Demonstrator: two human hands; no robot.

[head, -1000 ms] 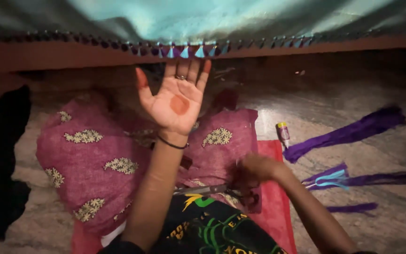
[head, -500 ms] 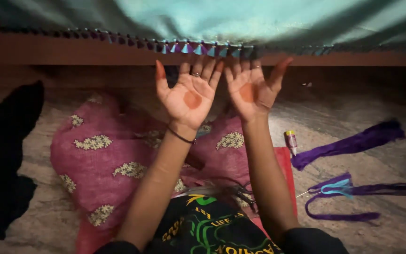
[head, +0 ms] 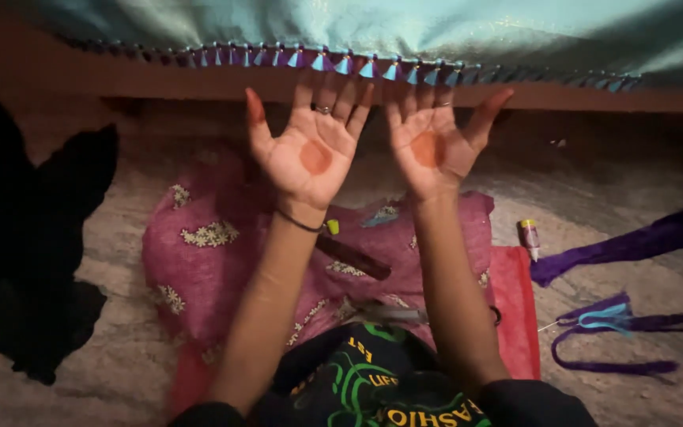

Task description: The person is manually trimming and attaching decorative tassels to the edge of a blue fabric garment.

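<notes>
Both forearms rise from the bottom of the view, side by side and near each other but not touching; the left hand (head: pixel 310 150) is held palm up toward the camera, fingers spread and straight, thumb out to the side, empty; a round reddish mark sits in the middle of the palm, a ring shows on one finger, and a thin dark band circles the wrist; the right hand (head: pixel 435 146) is held the same way, palm showing, fingers fanned, thumb angled outward, with the same round mark, holding nothing; the fingertips of both hands reach up to the row of small blue and purple tassels (head: pixel 357 65) along the edge of the teal cloth (head: pixel 405 22), though whether they touch it is hard to tell; below the wrists lies a pink flowered cloth (head: pixel 199 253) over the lap, with a dark stick-like thing (head: pixel 353 257) on it, too dim to identify; a small tube (head: pixel 529 237) and purple threads (head: pixel 634 245) lie on the floor to the right; a black shape (head: pixel 33 245) at the left is lost in shadow.
</notes>
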